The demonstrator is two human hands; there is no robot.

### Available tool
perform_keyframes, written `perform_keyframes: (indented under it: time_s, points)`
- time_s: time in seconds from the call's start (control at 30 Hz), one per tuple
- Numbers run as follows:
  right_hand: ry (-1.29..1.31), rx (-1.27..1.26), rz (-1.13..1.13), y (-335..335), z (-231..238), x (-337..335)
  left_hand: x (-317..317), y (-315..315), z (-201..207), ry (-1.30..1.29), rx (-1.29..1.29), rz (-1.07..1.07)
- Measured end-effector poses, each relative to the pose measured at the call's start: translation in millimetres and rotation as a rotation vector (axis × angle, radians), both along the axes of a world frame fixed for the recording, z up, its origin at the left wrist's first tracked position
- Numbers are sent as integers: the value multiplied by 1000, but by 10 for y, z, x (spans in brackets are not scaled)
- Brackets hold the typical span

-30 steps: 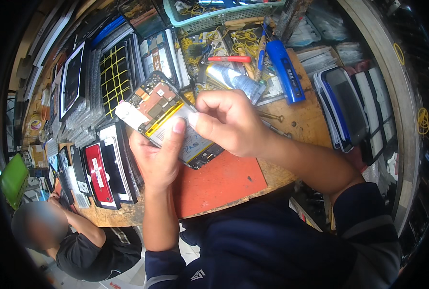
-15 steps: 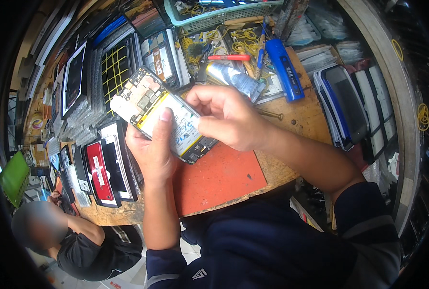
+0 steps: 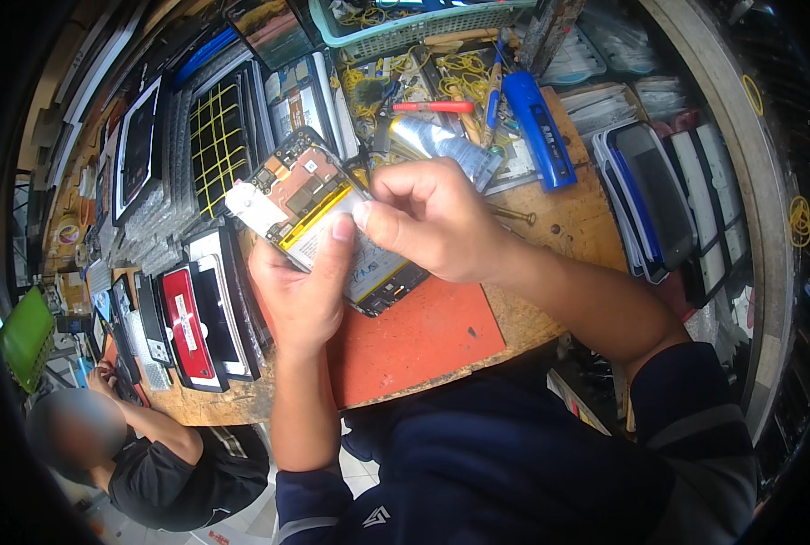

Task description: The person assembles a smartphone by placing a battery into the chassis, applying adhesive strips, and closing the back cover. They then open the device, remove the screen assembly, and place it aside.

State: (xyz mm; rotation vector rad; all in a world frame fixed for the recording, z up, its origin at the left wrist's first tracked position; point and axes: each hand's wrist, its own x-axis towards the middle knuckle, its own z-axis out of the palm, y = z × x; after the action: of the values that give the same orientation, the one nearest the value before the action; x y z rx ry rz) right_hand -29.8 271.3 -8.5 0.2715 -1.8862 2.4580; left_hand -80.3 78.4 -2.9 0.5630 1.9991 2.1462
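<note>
An opened smartphone is held tilted above the orange-red work mat, its circuit board, yellow strip and battery exposed. My left hand wraps its lower left side, with the thumb lying across the battery. At the phone's right edge, my right hand is closed in a pinch, thumb and curled forefinger touching the frame. Whether a small part sits between those fingertips is hidden. Beneath both hands lies the orange-red mat on the wooden table.
Stacks of phone parts and a red phone panel line the left. Behind my hands are a blue cylindrical tool, a red-handled tool, yellow bands and a teal basket. Upright screens stand right. Another person sits lower left.
The phone has shifted slightly right and down and tilted differently. My left hand moved right with it; my right thumb slid up along the phone's edge.
</note>
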Motion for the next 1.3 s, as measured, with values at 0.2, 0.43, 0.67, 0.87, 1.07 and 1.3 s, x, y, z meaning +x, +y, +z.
perform_keyframes:
  time_s: [0.2, 0.43, 0.67, 0.87, 1.07, 1.3]
  points:
    - [-13, -101, 70, -63, -15, -82, -60, 23, -33, -49, 150, 52]
    - [-66, -194, 93, -82, -10, -94, -192, -17, -66, -219, 294, 77]
    - [-32, -203, 54, -77, -25, -106, -117, -21, -32, -267, 293, -26]
    - [-59, -48, 63, -34, 2, -52, -46, -27, 8, -372, 249, -39]
    - [-62, 54, 39, -35, 36, -6, 27, 16, -28, -383, 308, 34]
    - [-15, 85, -58, -76, 23, 15, 46, 21, -105, -359, 296, 40]
